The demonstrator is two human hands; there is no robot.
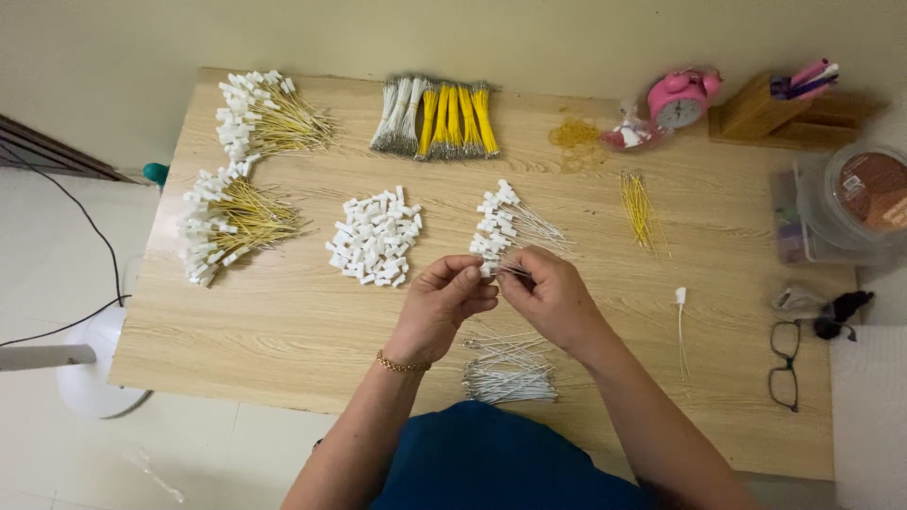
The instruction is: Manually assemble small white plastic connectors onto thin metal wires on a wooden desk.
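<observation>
White connector with thin wires (491, 269) sits pinched between left hand (444, 304) and right hand (553, 297) above the bench (283, 321); round lidded tub (864, 194) at the right edge hides its contents.

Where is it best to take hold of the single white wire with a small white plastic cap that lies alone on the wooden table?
Probably at the small white plastic cap, pinched from above. The single white wire lies flat on the wooden table, thin and hard to pinch, while the cap at its far end is thicker and stands slightly higher. Nothing lies close around it, and the right hand is nearest.
</observation>
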